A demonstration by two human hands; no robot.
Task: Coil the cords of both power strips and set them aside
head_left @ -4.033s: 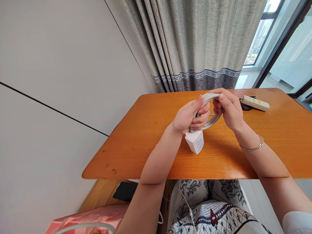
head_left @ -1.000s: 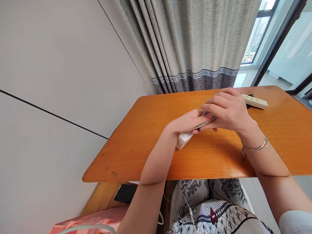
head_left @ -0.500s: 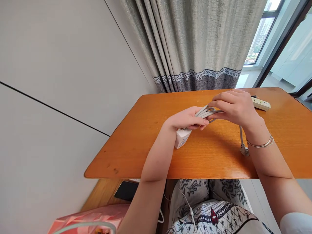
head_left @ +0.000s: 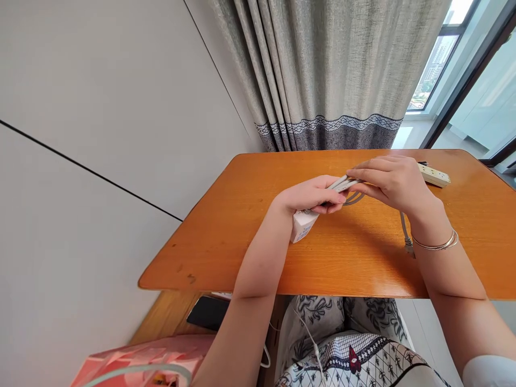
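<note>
The left hand (head_left: 312,196) was closed around a bundle of grey cord (head_left: 342,184), its grip pinching several loops flat together just above the counter (head_left: 242,215). Below that hand hung the white adapter (head_left: 302,226), tilted, its lower corner at or just above the wood; contact could not be told. The right hand (head_left: 393,180) lay over the far end of the loops, fingers curled on the cord, so its grip was closed on it too.

Most of the cord seemed to be gathered already: the strands ran side by side between the two hands, and a small curve of slack showed beneath them. What was left, by the look of it, was the tail. One length of cord ran down from under the right hand along the counter to the plug (head_left: 410,248), which lay flat on the wood beside the right wrist, just by the bracelet (head_left: 437,246). That loose end had not been taken into the bundle, and nothing was seen tying the loops together, so the coil was held only by the hands.

A power strip (head_left: 434,175) lay at the far right of the counter, behind the right hand and partly hidden by it. A curtain (head_left: 330,70) hung behind the counter's far edge. A pink bag (head_left: 133,365) and a dark phone (head_left: 207,313) sat lower down, to the left of the person's lap.
</note>
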